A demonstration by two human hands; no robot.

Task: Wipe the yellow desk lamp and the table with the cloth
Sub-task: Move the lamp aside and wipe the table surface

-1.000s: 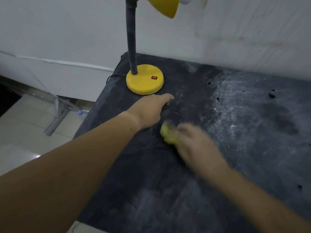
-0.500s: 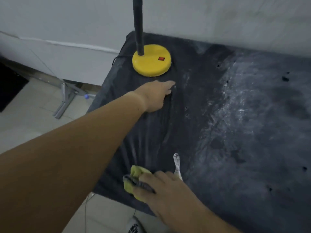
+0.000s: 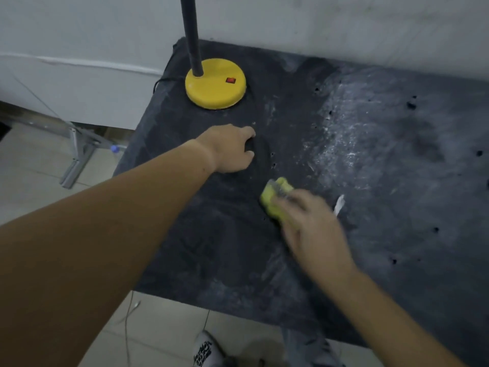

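- your right hand [image 3: 312, 223] has swung the cloth [image 3: 276, 197] back up from the near edge of the table [image 3: 412, 260], where it was half a second ago, to the middle, near your left hand [image 3: 230, 148]. that reads as one more back-and-forth stroke over the left part of the top.
- that strip looks darker than the pale dust patch [image 3: 344, 144] to its right, so the table wipe seems only partly done. a white scrap [image 3: 339, 203] lies just beside your right hand.
- the yellow desk lamp [image 3: 215, 83] stands at the far left corner, well clear of the cloth. only its base and dark stem show, so you cannot judge from here whether it is clean.
- your right hand is motion-blurred, palm down, fingers curled over the bunched yellow cloth and pressing it to the surface, forearm coming in from the lower right.
- your left hand has stayed planted in front of the lamp base, arm stretched out. its fingers look curled, but you cannot tell whether they pinch the dark cover or only brace on it.
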